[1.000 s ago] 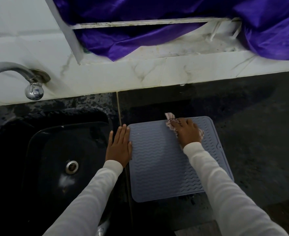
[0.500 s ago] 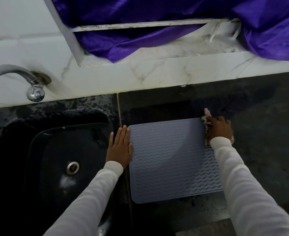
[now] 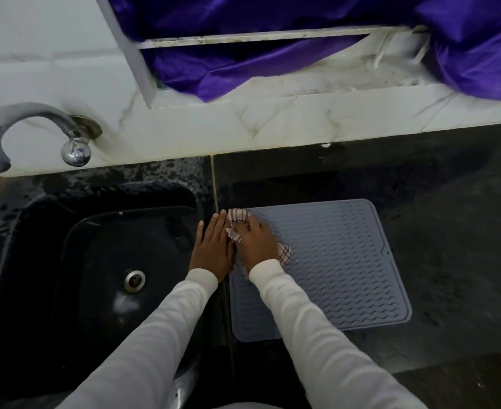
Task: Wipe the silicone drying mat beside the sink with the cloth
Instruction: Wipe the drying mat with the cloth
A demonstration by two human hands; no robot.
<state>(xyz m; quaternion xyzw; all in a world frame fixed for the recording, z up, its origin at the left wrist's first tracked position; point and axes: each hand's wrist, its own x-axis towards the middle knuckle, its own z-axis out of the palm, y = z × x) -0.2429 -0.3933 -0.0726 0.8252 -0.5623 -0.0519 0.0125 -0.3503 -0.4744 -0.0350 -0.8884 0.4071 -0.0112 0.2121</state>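
One grey wavy-ribbed silicone drying mat (image 3: pixel 332 267) lies on the black counter (image 3: pixel 450 231). At its far-left corner the right hand (image 3: pixel 255 243) holds one checked cloth (image 3: pixel 237 216) in a closed grip. Beside it the flat left hand (image 3: pixel 211 249) presses the mat's edge, one black sink (image 3: pixel 75 261) beyond. No writing shows.

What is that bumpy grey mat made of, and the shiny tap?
The mat looks like soft, matte grey silicone or rubber: it has moulded wavy ridges and rounded corners. The tap looks like polished metal, probably chrome or steel, since it shows mirror-like reflections.
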